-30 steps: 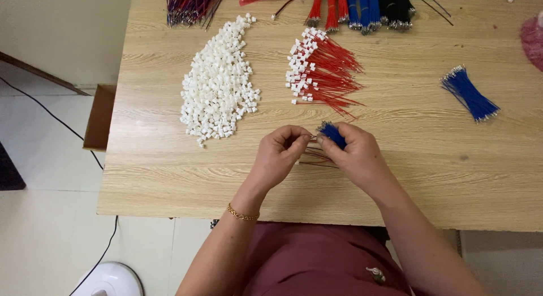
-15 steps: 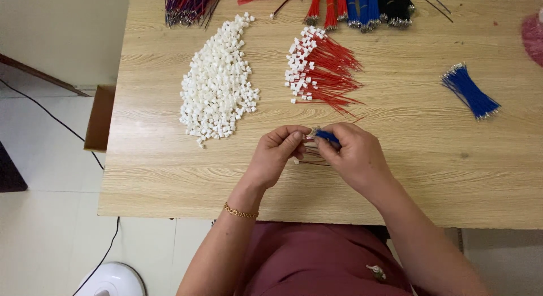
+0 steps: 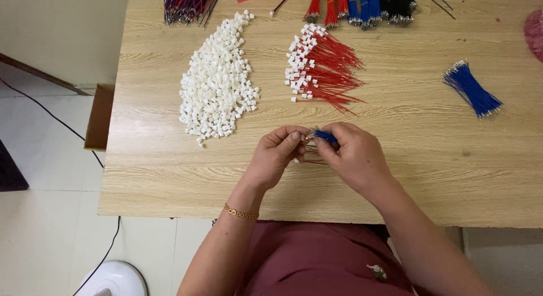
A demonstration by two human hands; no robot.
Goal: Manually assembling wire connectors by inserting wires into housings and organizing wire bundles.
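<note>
Over the near middle of the wooden table [image 3: 169, 177], my left hand [image 3: 277, 157] pinches a small white connector with red wires, mostly hidden by the fingers. My right hand [image 3: 353, 157] grips a short blue wire [image 3: 325, 136] whose tip points at the left fingers. The two hands touch at the fingertips. A heap of loose white connectors [image 3: 218, 84] lies at the far left, and a pile of red wires with white connectors fitted [image 3: 322, 67] lies just beyond the hands.
A bundle of blue wires [image 3: 472, 89] lies at the right. Bundles of red, blue and black wires [image 3: 362, 2] line the far edge, with dark mixed wires [image 3: 186, 2] at far left. A cardboard box [image 3: 99, 118] stands on the floor left.
The hands have drawn a little closer together, and less of the blue wire shows above my right fingers. Nothing on the table has moved.
</note>
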